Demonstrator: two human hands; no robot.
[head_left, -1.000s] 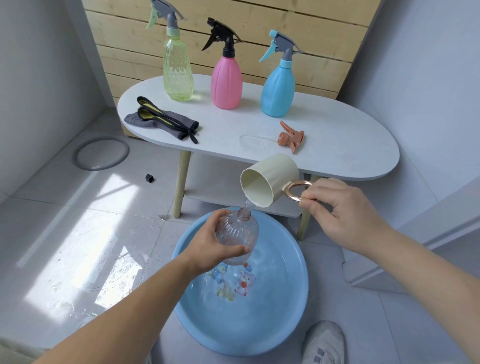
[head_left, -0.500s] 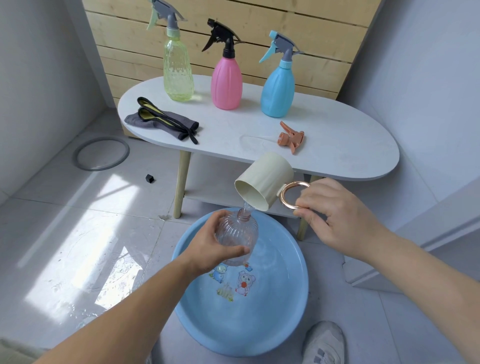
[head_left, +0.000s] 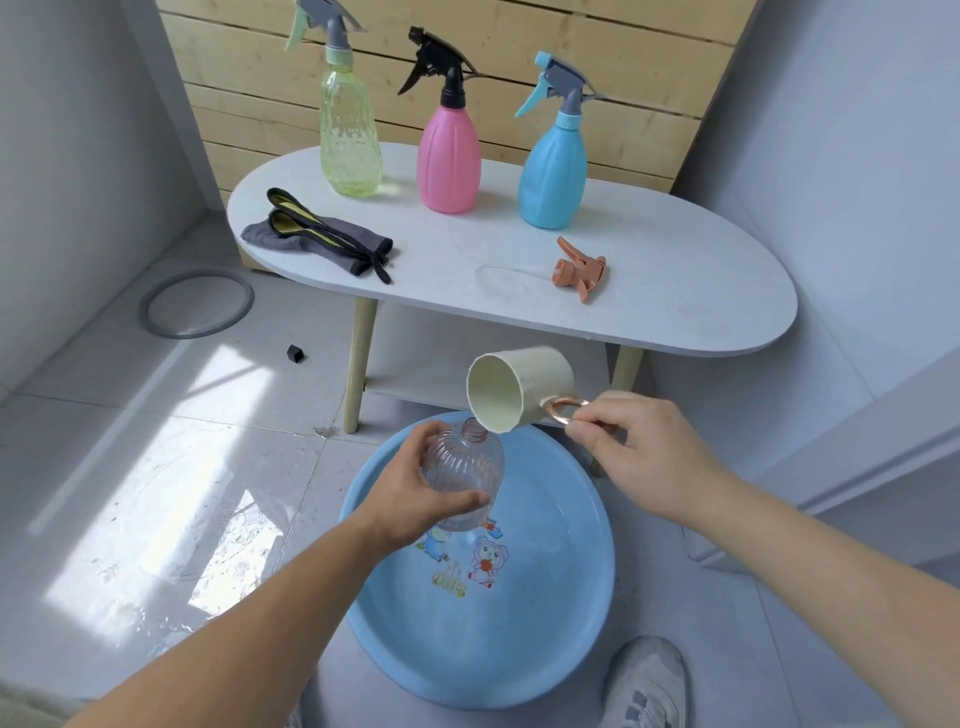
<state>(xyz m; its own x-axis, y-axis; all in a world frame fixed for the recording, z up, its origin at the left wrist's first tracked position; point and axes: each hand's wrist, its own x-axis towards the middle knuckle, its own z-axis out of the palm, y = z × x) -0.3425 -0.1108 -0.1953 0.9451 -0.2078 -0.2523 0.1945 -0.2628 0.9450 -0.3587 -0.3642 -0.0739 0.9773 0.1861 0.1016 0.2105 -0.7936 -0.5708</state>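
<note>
My left hand (head_left: 415, 493) grips a clear ribbed bottle (head_left: 464, 470) with no cap, held upright over the blue basin (head_left: 582, 623). My right hand (head_left: 639, 452) pinches the copper ring handle of a cream cup (head_left: 524, 387). The cup is tipped well over, its rim just above the bottle's open neck, its mouth facing me. An orange spray head (head_left: 579, 267) lies loose on the white table (head_left: 701, 291).
Green (head_left: 348, 140), pink (head_left: 449, 150) and blue (head_left: 553, 171) spray bottles stand at the table's back. A grey cloth (head_left: 322, 236) lies at its left end. A grey ring (head_left: 197, 301) and small black piece (head_left: 295, 353) lie on the tiled floor. My shoe (head_left: 647, 686) is beside the basin.
The cup has tipped further over and dropped toward the bottle's neck. My left hand and the bottle have stayed in place over the basin.
</note>
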